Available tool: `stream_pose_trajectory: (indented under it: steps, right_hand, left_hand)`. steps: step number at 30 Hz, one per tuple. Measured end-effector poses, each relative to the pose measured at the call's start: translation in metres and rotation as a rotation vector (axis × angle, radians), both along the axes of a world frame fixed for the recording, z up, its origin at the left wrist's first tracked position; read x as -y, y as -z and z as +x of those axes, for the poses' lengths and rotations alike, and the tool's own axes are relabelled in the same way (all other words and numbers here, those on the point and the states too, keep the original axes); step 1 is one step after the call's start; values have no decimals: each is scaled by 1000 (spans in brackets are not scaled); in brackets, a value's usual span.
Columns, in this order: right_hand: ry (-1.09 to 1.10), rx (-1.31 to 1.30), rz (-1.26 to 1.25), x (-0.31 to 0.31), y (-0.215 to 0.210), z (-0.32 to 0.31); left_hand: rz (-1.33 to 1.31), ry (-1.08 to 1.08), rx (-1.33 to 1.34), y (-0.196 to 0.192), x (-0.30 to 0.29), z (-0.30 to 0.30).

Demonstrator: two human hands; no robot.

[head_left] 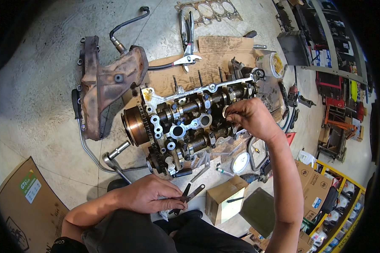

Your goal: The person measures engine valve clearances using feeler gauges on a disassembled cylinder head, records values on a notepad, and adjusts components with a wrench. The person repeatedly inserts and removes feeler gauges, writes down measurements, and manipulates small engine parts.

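An engine cylinder head [189,122] with camshafts lies across the middle, its round copper-brown cam pulley [136,126] at the left end. My right hand [251,118] reaches over its right part, thumb and fingers pinching a small, round-edged metal piece [225,111], mostly hidden by the fingertips. Closer to my body, my left hand [154,195] is closed on a feeler gauge [193,193], whose dark and metal blades fan out past the fingers. Another fan of thin metal blades [204,163] sits at the head's near edge.
A rusty exhaust manifold [109,80] stands at left. Pliers [186,42] and a head gasket [209,10] lie beyond the cardboard sheet [223,46]. A ratchet [118,156] is near the pulley. A cardboard box [223,194], a round white lid [240,162] and yellow shelving [346,211] are nearer right.
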State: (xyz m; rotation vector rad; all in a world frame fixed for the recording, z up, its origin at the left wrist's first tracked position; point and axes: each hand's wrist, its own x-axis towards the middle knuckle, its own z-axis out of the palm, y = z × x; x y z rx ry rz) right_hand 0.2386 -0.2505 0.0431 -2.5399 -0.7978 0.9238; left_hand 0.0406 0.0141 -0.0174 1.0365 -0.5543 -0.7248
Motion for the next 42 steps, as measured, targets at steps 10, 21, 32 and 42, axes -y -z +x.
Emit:
stream_pose_trajectory:
  steps: [10,21,32,42]
  right_hand:
    - [49,-73,-106,-7,-5,5]
    - [4,-75,-69,0,0,6]
    - [-27,30,-6,4,15,-2]
    - [-63,173,-47,11,20,-15]
  left_hand:
    - [0,1,-7,3,1,0]
    - [16,17,-30,5,3,0]
    - [-31,-76,-60,7,5,-5]
    - [-43,-74,-62,5,0,-4]
